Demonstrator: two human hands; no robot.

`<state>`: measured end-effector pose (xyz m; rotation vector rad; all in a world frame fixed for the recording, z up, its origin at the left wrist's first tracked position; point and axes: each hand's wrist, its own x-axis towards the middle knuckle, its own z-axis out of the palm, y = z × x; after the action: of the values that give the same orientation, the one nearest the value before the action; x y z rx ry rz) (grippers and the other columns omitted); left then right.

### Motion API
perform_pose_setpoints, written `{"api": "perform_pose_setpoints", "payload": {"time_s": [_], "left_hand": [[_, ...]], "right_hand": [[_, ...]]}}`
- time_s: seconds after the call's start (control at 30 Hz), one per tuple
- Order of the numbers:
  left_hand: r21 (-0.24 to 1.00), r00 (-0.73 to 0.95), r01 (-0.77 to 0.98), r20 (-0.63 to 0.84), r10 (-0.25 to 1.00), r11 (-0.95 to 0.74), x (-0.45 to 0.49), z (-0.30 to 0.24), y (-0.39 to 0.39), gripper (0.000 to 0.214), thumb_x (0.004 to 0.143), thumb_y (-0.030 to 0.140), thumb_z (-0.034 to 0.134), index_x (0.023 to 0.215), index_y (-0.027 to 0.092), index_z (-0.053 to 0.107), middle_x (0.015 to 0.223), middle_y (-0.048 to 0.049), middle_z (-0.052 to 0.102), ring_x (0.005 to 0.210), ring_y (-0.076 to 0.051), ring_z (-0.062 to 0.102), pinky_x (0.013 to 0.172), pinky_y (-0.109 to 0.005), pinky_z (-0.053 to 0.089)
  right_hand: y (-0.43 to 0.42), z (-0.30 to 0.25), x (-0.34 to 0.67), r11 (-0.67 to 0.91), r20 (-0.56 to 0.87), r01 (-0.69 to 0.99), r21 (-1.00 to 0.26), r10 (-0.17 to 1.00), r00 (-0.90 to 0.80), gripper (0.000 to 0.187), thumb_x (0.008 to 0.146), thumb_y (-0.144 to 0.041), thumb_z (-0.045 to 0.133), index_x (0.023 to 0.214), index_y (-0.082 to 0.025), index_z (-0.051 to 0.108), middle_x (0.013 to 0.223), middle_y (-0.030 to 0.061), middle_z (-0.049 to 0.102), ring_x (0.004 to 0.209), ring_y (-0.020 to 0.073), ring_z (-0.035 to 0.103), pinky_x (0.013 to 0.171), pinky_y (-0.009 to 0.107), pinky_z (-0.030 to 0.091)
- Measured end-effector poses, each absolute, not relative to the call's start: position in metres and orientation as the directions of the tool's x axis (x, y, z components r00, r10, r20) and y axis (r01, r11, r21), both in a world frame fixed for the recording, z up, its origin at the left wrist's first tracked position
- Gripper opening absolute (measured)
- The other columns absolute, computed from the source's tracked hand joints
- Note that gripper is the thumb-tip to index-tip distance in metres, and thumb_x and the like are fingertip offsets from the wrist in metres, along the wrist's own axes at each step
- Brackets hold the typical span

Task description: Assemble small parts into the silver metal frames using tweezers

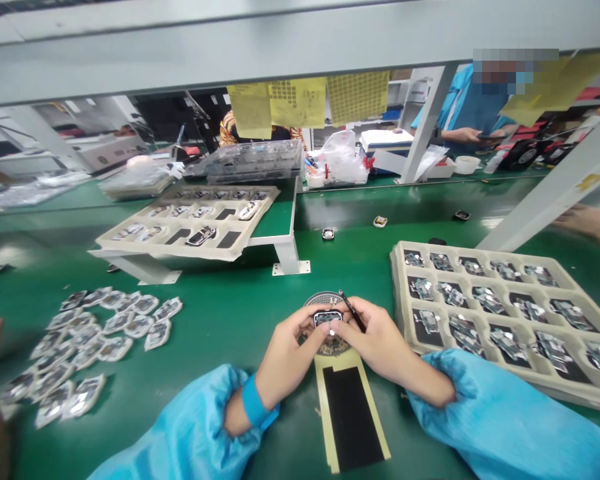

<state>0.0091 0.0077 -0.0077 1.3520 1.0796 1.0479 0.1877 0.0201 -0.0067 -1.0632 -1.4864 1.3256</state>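
Note:
My left hand (295, 343) is closed on a small watch-like housing (329, 319) with a pale rim and electronics inside. My right hand (377, 333) grips a slim black pen-like tool (351, 309), its upper end pointing up and to the left. The right thumb also presses at the housing's lower edge, close to the left thumb. Under both hands is a round grey disc-shaped holder (325, 297), partly covered by them. Toward me from it lies a black pad with a yellow border (355, 417).
A beige compartment tray (397, 293) with circuit boards stands right. Several housings (87, 333) lie left. Another tray (220, 252) rests on a raised stand (286, 250). A slanted post (545, 183) rises at right. Other people's hands show at both edges; a person (480, 113) is behind.

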Motion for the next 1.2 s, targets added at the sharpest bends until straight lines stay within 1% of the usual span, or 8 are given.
{"api": "perform_pose_setpoints", "payload": {"time_s": [0.1,0.3,0.47,0.6,0.73,0.87,1.03,1.2], "left_hand": [[0.999,0.178,0.044,0.014,0.984,-0.022,0.01,-0.005,0.006,0.025,0.09,0.028,0.07,0.113,0.019,0.074,0.115,-0.0075,0.076,0.105,-0.022,0.072,0.095,-0.03,0.057],[0.997,0.115,-0.077,-0.023,0.993,0.032,0.015,-0.004,0.001,0.025,0.087,0.029,0.073,0.108,0.016,0.075,0.103,-0.0088,0.079,0.091,-0.022,0.075,0.078,-0.027,0.061],[0.996,0.063,-0.086,-0.019,0.998,0.024,0.016,-0.008,-0.001,0.028,0.086,0.031,0.073,0.109,0.014,0.074,0.103,-0.0098,0.079,0.088,-0.023,0.075,0.075,-0.029,0.061],[0.992,0.065,0.085,0.085,0.994,-0.09,0.013,-0.012,0.003,0.026,0.089,0.03,0.069,0.11,0.016,0.074,0.107,-0.0085,0.078,0.095,-0.023,0.072,0.084,-0.032,0.058],[0.895,0.092,0.357,0.251,0.964,-0.267,0.009,-0.011,0.005,0.02,0.091,0.026,0.065,0.109,0.021,0.073,0.1,-0.004,0.077,0.083,-0.019,0.069,0.078,-0.03,0.055],[0.81,0.142,0.458,0.341,0.929,-0.367,0.007,-0.009,0.002,0.019,0.092,0.022,0.063,0.108,0.022,0.072,0.103,-0.0035,0.076,0.091,-0.02,0.068,0.085,-0.03,0.052],[0.779,0.15,0.505,0.344,0.927,-0.371,0.006,-0.01,0.003,0.02,0.091,0.019,0.062,0.108,0.023,0.07,0.101,-0.0027,0.076,0.09,-0.019,0.068,0.084,-0.03,0.052],[0.677,0.173,0.603,0.406,0.897,-0.423,0.004,-0.011,0.006,0.018,0.09,0.02,0.063,0.106,0.023,0.07,0.101,-0.0028,0.076,0.092,-0.021,0.068,0.085,-0.034,0.05]], "right_hand": [[0.017,-0.009,0.184,0.053,0.039,0.05,-0.997,0.969,-0.243,0.014,0.087,-0.029,0.066,0.092,-0.017,0.063,0.079,-0.0016,0.058,0.074,0.0142,0.053,0.069,0.026,0.047],[0.01,-0.011,0.174,-0.012,0.005,-0.075,-0.997,0.973,-0.23,0.015,0.087,-0.03,0.066,0.089,-0.018,0.058,0.079,-0.0019,0.057,0.074,0.0145,0.055,0.07,0.027,0.05],[0.012,-0.014,0.17,0.008,0.027,-0.087,-0.996,0.976,-0.217,0.015,0.087,-0.031,0.066,0.09,-0.019,0.058,0.079,-0.0019,0.059,0.073,0.0144,0.057,0.069,0.028,0.052],[0.02,-0.017,0.177,0.07,0.059,0.034,-0.997,0.968,-0.245,0.016,0.087,-0.031,0.066,0.095,-0.018,0.063,0.089,0.003,0.067,0.083,0.0187,0.064,0.079,0.033,0.054],[0.022,-0.009,0.19,0.338,0.286,0.301,-0.892,0.936,-0.205,0.022,0.09,-0.028,0.067,0.11,-0.021,0.065,0.11,0.0073,0.067,0.104,0.0235,0.063,0.095,0.038,0.05],[0.018,0.001,0.196,0.531,0.473,0.346,-0.774,0.847,-0.24,0.011,0.095,-0.024,0.06,0.104,-0.021,0.066,0.098,0.0068,0.064,0.091,0.021,0.064,0.082,0.034,0.053],[0.018,0.001,0.197,0.621,0.516,0.348,-0.702,0.781,-0.353,0.008,0.093,-0.023,0.065,0.1,-0.022,0.068,0.092,0.0058,0.064,0.088,0.0203,0.063,0.077,0.033,0.053],[0.019,-0.002,0.199,0.633,0.529,0.358,-0.687,0.773,-0.351,0.012,0.093,-0.023,0.067,0.104,-0.023,0.067,0.095,0.0062,0.065,0.09,0.0205,0.064,0.077,0.033,0.054]]}}
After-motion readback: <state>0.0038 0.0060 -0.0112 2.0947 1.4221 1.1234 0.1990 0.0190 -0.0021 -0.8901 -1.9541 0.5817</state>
